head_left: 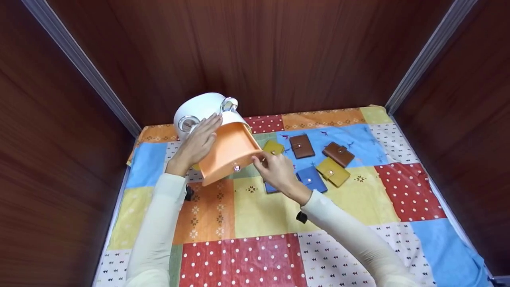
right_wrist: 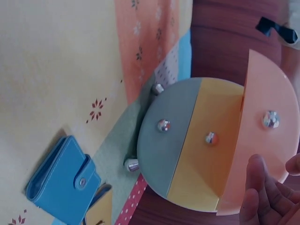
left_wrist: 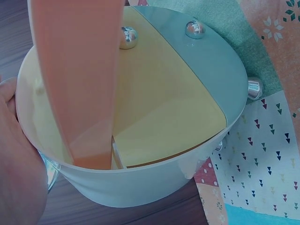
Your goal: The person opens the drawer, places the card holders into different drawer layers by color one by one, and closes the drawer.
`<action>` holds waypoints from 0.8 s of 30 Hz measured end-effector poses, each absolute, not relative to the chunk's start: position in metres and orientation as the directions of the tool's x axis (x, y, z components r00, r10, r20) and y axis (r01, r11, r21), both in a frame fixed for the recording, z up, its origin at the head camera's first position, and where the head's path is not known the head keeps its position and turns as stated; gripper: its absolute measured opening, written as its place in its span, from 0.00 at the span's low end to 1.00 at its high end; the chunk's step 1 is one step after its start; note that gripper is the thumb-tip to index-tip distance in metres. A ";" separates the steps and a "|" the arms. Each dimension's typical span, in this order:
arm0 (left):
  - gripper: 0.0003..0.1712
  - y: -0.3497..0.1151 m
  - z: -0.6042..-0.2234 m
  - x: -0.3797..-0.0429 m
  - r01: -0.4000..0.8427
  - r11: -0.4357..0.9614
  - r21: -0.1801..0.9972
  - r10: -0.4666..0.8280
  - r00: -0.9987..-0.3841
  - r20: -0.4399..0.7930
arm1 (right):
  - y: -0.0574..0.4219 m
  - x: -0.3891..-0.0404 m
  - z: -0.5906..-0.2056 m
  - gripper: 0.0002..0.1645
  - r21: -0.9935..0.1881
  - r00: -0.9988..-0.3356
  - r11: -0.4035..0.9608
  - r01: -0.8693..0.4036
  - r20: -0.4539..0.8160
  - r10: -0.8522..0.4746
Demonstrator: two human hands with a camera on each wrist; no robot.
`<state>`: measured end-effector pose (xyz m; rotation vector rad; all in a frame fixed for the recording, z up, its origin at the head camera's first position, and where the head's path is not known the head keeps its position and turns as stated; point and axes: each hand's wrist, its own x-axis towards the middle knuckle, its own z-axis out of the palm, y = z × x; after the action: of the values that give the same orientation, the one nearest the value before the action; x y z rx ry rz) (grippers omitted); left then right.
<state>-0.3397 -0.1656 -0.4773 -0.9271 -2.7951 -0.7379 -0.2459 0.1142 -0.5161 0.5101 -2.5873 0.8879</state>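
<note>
Orange drawer [head_left: 233, 147], standing far out from the upper part of the white round cabinet [head_left: 199, 105], at the rear left of the table, with its curved front turned toward the person and slightly to the right. In the middle of this front, one shiny knob [head_left: 237, 168]. Under it, in the left wrist view, a yellow drawer front [left_wrist: 164, 93] and then a grey-green drawer front [left_wrist: 206, 61], each with its own silver knob. At the bottom of the cabinet, small silver legs [right_wrist: 132, 164].

Left hand [head_left: 201, 139] laid with straight fingers on the white shell, near two silver rings [head_left: 188, 123]; nothing grasped. Right hand [head_left: 277, 169] at the right front corner of the drawer, half open, with fingers slightly bent and thumb apart from them; cannot tell if in real contact or only very near.

To the right, on the patchwork cloth [head_left: 263, 211], two brown wallets [head_left: 302, 146], a yellow wallet [head_left: 333, 172] just beside one of them, a blue wallet [head_left: 311, 180] to its left, a yellow-green wallet [head_left: 273, 147] beyond the right hand, and another blue wallet [head_left: 273, 188], partly covered by this hand. Behind and on both sides, dark brown panels [head_left: 247, 48].
</note>
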 end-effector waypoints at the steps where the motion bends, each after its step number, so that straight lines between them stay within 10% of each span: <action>1: 0.32 -0.166 -0.477 -0.340 0.588 0.695 0.414 0.536 -0.808 0.246 | 0.116 -0.246 -0.516 0.20 -0.510 -0.872 0.741 -0.438 0.442 -0.211; 24: 0.32 -0.166 -0.478 -0.341 0.577 0.706 0.410 0.534 -0.814 0.228 | 0.152 -0.271 -0.523 0.18 -0.499 -0.919 0.818 -0.287 0.384 -0.088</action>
<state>-0.3411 -0.1657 -0.4775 -0.9195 -2.8160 -0.7243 -0.2712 0.1520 -0.5230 0.2839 -2.6562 0.8069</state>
